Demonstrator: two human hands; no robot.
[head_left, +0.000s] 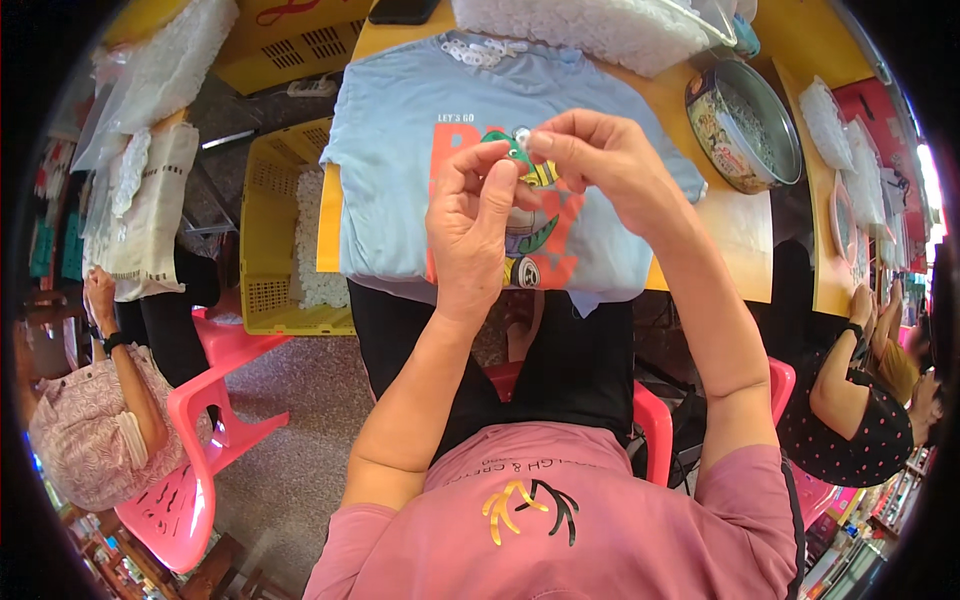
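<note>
Right hand pinched a small white piece above the blue shirt; left hand curled close, perhaps steadying, its grip unclear to us. White bits lay on the shirt's far end, probably for reach.

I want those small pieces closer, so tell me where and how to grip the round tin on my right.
Probably best by the near rim of the round tin, with the right hand coming from your side: its top is open, the contents sit below the rim, and the near wall faces you.
</note>
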